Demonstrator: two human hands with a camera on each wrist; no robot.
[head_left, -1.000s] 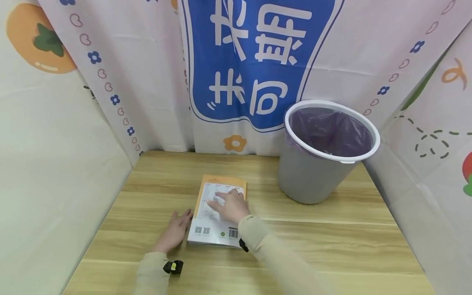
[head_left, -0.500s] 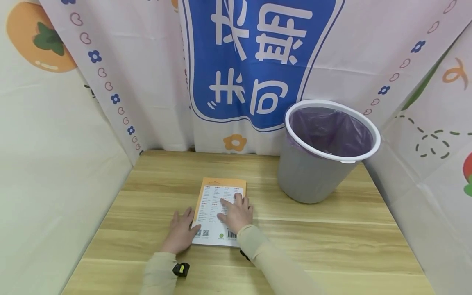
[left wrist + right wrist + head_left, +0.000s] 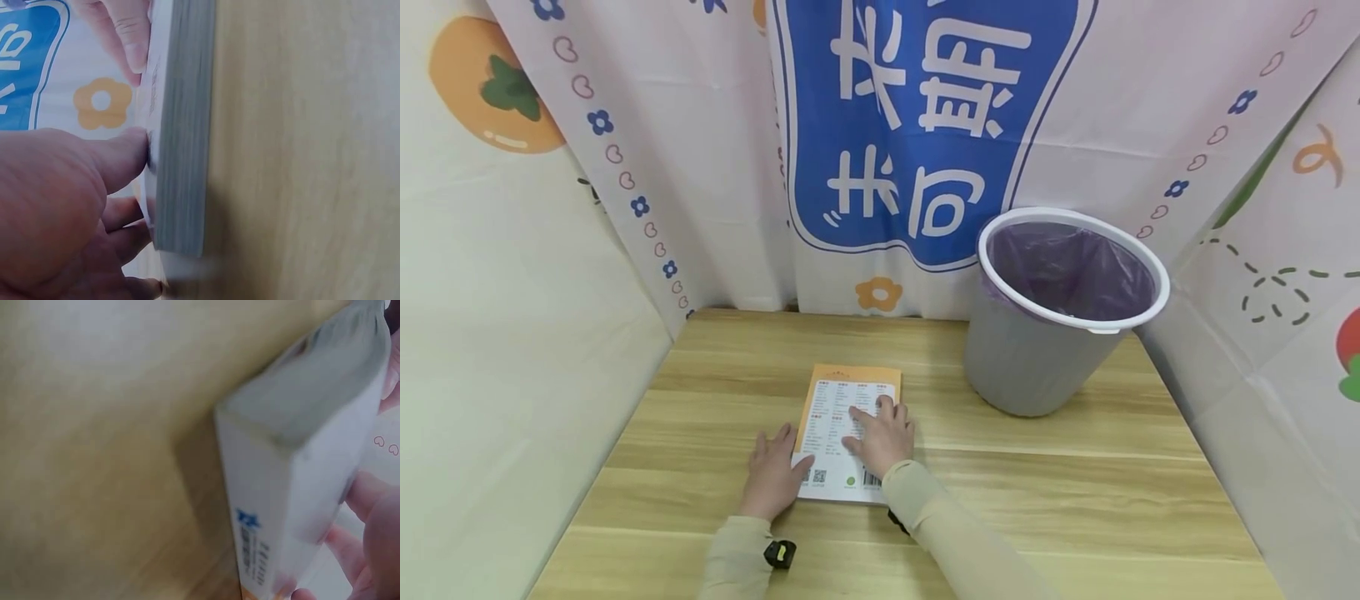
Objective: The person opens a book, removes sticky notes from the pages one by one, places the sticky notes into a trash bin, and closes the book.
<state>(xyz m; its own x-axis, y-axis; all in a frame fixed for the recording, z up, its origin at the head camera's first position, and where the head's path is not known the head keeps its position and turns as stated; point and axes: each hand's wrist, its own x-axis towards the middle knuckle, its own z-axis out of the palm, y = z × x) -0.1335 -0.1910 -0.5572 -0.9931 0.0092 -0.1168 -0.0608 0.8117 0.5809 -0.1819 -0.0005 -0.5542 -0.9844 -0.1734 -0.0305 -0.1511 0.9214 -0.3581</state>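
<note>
A closed paperback book (image 3: 835, 433) lies on the table, its orange-and-white back cover facing up, with printed columns, QR codes and a barcode. My left hand (image 3: 771, 475) is at the book's lower left; its thumb touches the cover while the other fingers lie along the side. On the right part of the cover rests my right hand (image 3: 886, 437), fingers spread and slightly bent. In the left wrist view, the left thumb (image 3: 119, 153) meets the cover beside the thick page block (image 3: 184, 125). The right wrist view shows the white spine (image 3: 256, 487), somewhat blurred.
A grey bin (image 3: 1026, 367) with a purple liner bag (image 3: 1067, 267) stands at the back right of the wood-grain table (image 3: 1045, 500). Printed white curtains (image 3: 722, 183) enclose the table at the back and both sides.
My left hand has shifted slightly right, and its thumb has come onto the cover's lower left corner. The right hand has moved down and right and settled on the cover.
</note>
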